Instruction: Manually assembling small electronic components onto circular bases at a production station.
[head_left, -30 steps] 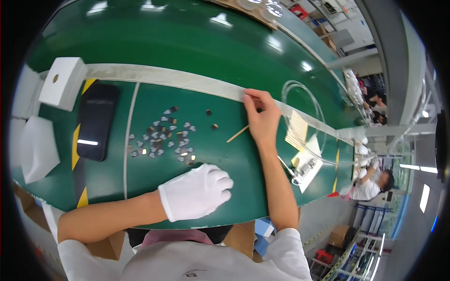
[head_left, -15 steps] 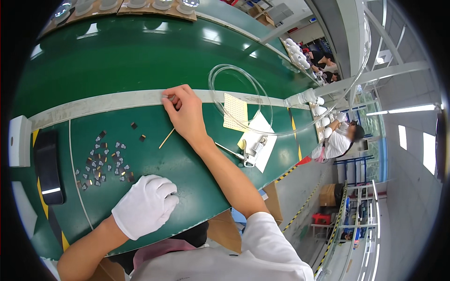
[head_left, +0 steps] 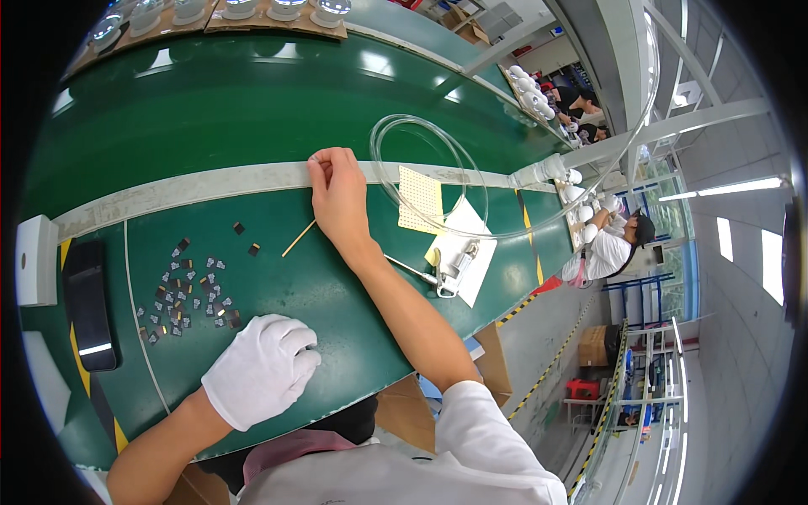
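Note:
My left hand [head_left: 263, 370], in a white glove, rests on the green table mat [head_left: 278, 286] with its fingers curled under; whatever they hold, if anything, is hidden. At the pale rail [head_left: 244, 175] along the far side of the mat is my bare right hand [head_left: 338, 194], thumb and fingers drawn together in a pinch. What lies between those fingertips is too small to make out. A thin wooden stick [head_left: 299, 238] lies beside the right wrist. Small dark memory cards [head_left: 183, 295] are scattered beyond my gloved hand, with two single cards [head_left: 239, 228] apart from the cluster.
A black phone [head_left: 89, 303] lies at left near a white box [head_left: 37, 261]. Right of my right arm are a yellow dotted sheet [head_left: 420, 199], white paper [head_left: 473, 280], a metal tool [head_left: 449, 279] and coiled clear tubing [head_left: 376, 143]. A co-worker [head_left: 608, 248] sits farther right.
My right hand has shifted slightly to the right along the rail, its fingers bunched closer together. My left hand stays in place.

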`<state>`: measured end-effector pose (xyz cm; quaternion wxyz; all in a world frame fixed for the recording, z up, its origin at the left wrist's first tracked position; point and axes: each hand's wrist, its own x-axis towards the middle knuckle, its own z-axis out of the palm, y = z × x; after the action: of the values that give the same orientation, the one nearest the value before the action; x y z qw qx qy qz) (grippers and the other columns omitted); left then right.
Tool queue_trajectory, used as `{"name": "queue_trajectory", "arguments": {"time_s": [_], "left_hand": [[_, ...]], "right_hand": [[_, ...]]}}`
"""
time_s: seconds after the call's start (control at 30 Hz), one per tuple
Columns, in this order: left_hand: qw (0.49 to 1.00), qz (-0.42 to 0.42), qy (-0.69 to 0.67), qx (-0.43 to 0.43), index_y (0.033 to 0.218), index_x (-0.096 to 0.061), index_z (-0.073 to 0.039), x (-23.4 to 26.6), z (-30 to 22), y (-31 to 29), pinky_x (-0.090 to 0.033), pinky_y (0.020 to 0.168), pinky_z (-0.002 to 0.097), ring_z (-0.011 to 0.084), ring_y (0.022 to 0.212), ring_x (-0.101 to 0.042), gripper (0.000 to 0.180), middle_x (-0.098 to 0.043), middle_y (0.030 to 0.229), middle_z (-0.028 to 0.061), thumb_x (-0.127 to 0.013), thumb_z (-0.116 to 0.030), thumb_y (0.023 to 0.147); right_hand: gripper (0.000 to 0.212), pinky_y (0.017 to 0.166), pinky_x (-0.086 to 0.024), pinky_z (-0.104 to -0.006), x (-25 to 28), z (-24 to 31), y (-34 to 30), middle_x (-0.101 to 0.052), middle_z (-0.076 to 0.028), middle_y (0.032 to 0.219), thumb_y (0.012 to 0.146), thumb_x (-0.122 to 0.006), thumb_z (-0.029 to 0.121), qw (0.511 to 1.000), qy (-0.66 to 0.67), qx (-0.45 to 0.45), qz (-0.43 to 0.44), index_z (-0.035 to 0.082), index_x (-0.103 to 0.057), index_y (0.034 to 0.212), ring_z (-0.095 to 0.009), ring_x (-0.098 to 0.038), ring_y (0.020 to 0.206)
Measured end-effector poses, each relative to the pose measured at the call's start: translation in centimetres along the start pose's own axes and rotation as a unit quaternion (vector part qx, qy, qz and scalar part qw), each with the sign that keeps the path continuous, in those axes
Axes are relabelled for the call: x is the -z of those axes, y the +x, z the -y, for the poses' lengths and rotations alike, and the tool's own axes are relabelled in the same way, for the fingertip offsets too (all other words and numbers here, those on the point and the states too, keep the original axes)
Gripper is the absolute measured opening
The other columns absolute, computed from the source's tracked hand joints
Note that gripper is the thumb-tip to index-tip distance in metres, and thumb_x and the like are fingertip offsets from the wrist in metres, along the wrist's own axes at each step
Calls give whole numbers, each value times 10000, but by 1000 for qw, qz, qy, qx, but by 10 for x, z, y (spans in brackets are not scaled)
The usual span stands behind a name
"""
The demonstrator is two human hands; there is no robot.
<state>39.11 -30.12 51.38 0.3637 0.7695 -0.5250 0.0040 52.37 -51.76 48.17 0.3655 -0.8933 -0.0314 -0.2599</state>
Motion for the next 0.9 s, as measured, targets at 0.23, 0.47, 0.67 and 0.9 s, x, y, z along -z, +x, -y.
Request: {"name": "queue_trajectory", "arguments": {"time_s": [0.23, 0.47, 0.67, 0.9], "left_hand": [[1000, -18, 12, -2, 798, -647, -83, 1, -1, 2, -488, 888, 386, 244, 999, -590, 44, -619, 971, 48, -672, -118, 797], [1000, -13, 23, -2, 802, -644, -85, 3, -1, 0, -488, 888, 383, 242, 1000, -584, 50, -613, 972, 49, -671, -127, 798], [1000, -6, 16, -4, 812, -646, -84, 2, -1, 2, -486, 894, 384, 245, 1008, -584, 47, -617, 991, 47, -668, -125, 804], [1000, 5, 6, -3, 879, -637, -102, -1, 1, -1, -479, 886, 411, 259, 1036, -559, 97, -602, 1039, 42, -690, -105, 798]], "right_hand": [[58, 652, -487, -306, 7, 10, 0, -587, -87, 853, 903, -674, 43, 997, 67, -7, 43, -4, -643, 920, -174, -559, 692], [74, 690, -497, -312, 3, 10, -1, -576, -81, 845, 868, -696, 41, 997, 42, 20, 58, 7, -657, 920, -187, -556, 723], [72, 706, -499, -314, 5, 7, -3, -575, -88, 866, 879, -686, 42, 998, 25, 27, 57, 12, -648, 932, -199, -562, 747], [87, 745, -499, -349, -2, -2, -1, -586, -127, 941, 943, -626, 61, 998, -22, 48, 44, -1, -596, 997, -247, -592, 819]]}}
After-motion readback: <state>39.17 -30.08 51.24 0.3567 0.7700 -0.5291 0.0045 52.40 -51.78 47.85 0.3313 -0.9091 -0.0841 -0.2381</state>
